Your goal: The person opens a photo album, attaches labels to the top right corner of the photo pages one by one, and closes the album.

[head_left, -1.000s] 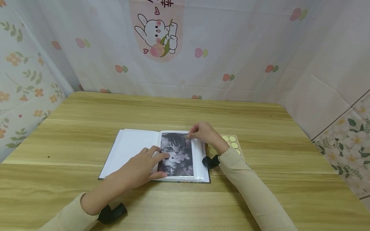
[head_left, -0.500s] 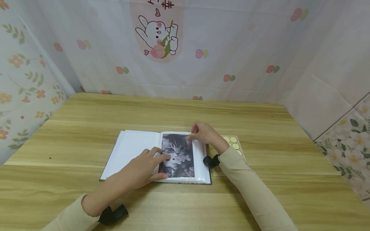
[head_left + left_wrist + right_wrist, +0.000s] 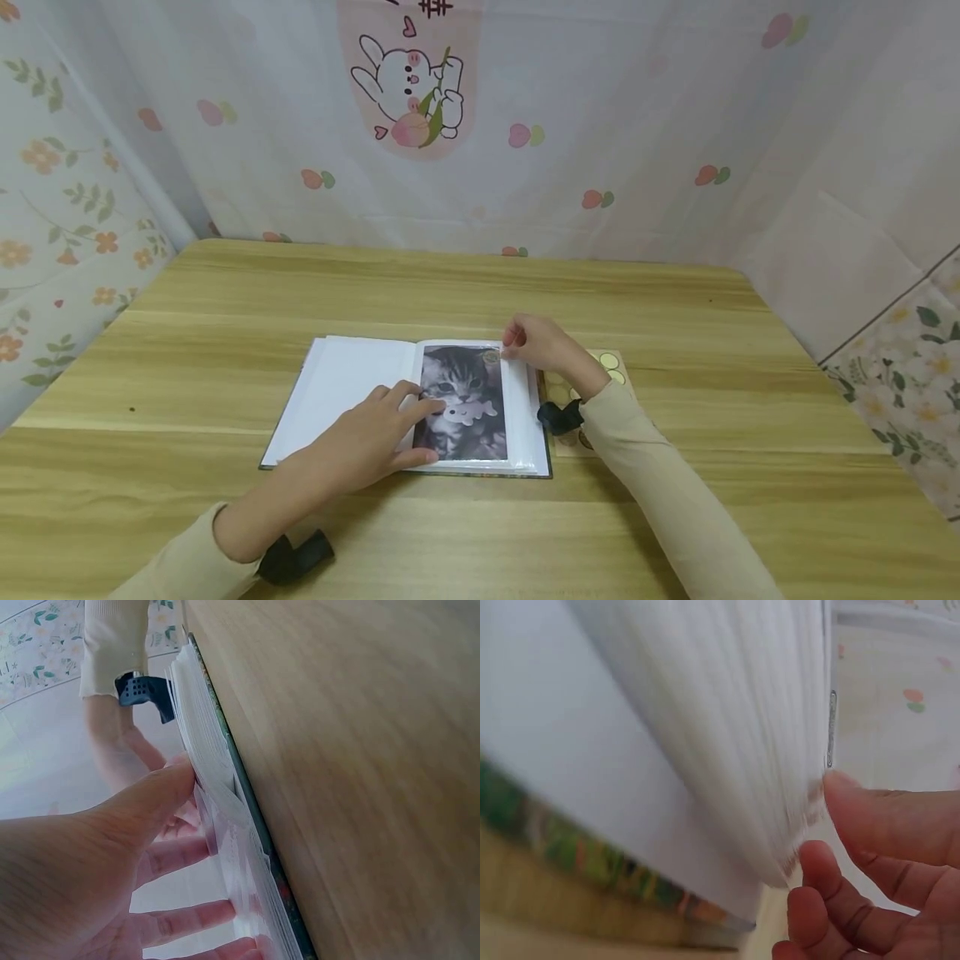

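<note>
A photo album (image 3: 344, 372) lies spread on the table, with a grey kitten photo (image 3: 459, 437) in its right page. A pale fish-shaped sticker (image 3: 467, 411) is on the photo's middle, and a small round sticker (image 3: 491, 357) is at its top right corner. My left hand (image 3: 382, 429) rests on the photo with spread fingers, index fingertip by the fish. At the album's upper right edge is my right hand (image 3: 543, 342), its fingers loosely bent. In the right wrist view the thumb (image 3: 885, 821) is at the edge of the stacked pages (image 3: 727, 712), with no sticker between the fingers.
A sheet of round yellow stickers (image 3: 610, 362) lies right of the album, partly under the right forearm. The wooden table (image 3: 450, 292) extends around it, with a patterned curtain (image 3: 637, 108) behind. Each wrist wears a black camera mount (image 3: 295, 557).
My right hand has moved slightly right, off the photo's top corner, and the round sticker there has come into full view. The left hand has stayed in place.
</note>
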A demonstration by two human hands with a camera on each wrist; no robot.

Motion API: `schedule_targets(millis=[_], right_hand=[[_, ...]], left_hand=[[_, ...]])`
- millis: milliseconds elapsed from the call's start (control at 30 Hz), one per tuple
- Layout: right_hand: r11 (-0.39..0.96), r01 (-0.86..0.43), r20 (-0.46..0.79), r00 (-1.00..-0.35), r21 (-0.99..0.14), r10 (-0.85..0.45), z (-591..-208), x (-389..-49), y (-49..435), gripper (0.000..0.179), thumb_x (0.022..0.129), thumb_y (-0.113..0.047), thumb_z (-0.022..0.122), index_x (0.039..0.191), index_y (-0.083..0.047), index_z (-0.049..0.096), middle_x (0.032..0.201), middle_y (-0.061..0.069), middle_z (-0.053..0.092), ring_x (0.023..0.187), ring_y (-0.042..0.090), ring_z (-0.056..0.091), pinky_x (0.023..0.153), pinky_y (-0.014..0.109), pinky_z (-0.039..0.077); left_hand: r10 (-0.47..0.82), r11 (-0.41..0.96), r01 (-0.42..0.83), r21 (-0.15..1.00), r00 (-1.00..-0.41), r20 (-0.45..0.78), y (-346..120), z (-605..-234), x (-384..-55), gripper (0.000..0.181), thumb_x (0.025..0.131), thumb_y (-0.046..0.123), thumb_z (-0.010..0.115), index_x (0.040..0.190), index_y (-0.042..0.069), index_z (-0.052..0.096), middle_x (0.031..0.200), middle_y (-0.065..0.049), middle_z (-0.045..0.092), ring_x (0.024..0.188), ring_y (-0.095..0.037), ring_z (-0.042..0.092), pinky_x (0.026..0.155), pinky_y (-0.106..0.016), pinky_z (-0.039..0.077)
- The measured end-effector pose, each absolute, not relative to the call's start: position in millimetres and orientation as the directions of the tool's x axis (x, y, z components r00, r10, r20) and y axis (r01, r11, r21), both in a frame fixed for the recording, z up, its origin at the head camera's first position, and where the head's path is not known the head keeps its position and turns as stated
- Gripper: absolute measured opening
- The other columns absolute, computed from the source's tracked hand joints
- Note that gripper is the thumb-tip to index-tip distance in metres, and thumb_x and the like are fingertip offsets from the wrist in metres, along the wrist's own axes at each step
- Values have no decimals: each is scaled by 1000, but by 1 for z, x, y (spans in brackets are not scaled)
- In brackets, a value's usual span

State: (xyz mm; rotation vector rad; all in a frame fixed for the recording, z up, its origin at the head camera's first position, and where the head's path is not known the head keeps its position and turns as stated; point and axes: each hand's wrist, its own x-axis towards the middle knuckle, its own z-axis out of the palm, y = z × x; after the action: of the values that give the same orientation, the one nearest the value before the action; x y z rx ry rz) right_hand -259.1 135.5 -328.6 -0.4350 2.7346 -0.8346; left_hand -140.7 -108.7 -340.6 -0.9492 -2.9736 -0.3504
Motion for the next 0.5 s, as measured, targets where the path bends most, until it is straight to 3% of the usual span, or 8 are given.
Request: schedule_targets(millis=[267, 367, 500], right_hand=[[783, -315, -106, -895, -536, -433, -316, -237, 153, 12, 90, -10, 59, 98, -1, 57, 93, 11, 60, 83, 22, 54, 70, 30, 46], [781, -346, -97, -884, -520, -456, -312, -224, 160, 21, 91, -14, 60, 106, -1, 57, 104, 13, 61, 97, 27, 56, 81, 38, 47], [792, -368, -120, -870, -487, -479, -311, -202, 163, 37, 91, -21, 61, 123, -3, 53, 129, 15, 53, 122, 33, 47, 99, 47, 40]], left_hand=[[577, 786, 579, 216, -813, 77, -109, -341, -140, 54, 85, 44, 63, 131, 17, 52, 125, -13, 51, 105, -32, 53, 82, -43, 50], [578, 785, 580, 218, -812, 80, -109, -341, -140, 54, 85, 43, 63, 131, 17, 52, 125, -13, 51, 105, -32, 53, 82, -42, 50], [578, 785, 581, 216, -812, 82, -109, -341, -140, 54, 85, 43, 63, 130, 16, 52, 125, -13, 51, 105, -32, 53, 82, -42, 50]])
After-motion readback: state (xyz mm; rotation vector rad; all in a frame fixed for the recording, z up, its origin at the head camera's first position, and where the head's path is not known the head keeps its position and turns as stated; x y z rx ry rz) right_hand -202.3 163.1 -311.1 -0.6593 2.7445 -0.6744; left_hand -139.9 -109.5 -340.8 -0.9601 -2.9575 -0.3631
